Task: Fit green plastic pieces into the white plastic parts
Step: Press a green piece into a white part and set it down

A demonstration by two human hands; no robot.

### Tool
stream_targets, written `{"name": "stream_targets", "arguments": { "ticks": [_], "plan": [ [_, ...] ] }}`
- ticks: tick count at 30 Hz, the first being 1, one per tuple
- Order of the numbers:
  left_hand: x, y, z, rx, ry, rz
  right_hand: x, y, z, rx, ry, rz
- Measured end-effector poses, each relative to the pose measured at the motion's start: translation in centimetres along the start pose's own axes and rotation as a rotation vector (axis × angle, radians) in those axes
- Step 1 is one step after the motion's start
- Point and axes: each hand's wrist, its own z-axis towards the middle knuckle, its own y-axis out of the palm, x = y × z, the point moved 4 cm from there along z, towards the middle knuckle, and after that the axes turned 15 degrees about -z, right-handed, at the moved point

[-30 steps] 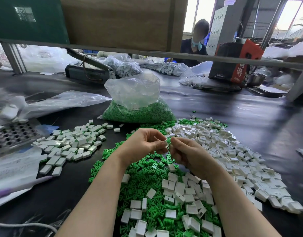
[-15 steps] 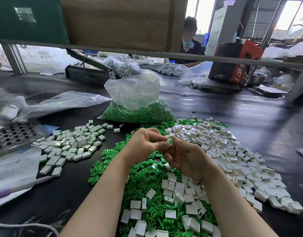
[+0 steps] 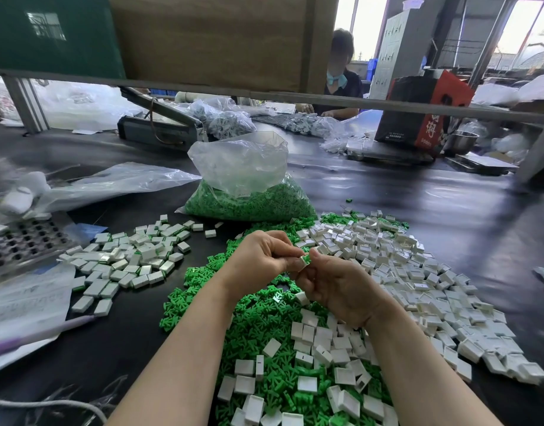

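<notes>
My left hand and my right hand meet above the black table, fingertips together. Between them sits a small white plastic part with a green piece showing at its top. The left fingers pinch the white part and the right fingers pinch the green piece. A second white part pokes out under my right palm. A heap of loose green pieces lies under my forearms. Loose white parts spread to the right.
A pile of white parts with green showing lies at left. A clear bag of green pieces stands behind the hands. A perforated metal tray and plastic bags sit far left. Another person works across the table.
Both hands stay joined at the same spot. The right hand has rolled slightly, and the white part with its green piece now shows between the fingertips.
</notes>
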Motion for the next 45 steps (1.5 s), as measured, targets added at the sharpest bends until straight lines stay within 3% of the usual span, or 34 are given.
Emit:
{"name": "stream_targets", "arguments": {
  "ticks": [45],
  "plan": [
    [0.29, 0.59, -0.25, -0.066, -0.034, -0.097, 0.12, 0.21, 0.24, -0.024, 0.014, 0.046]
  ]
}}
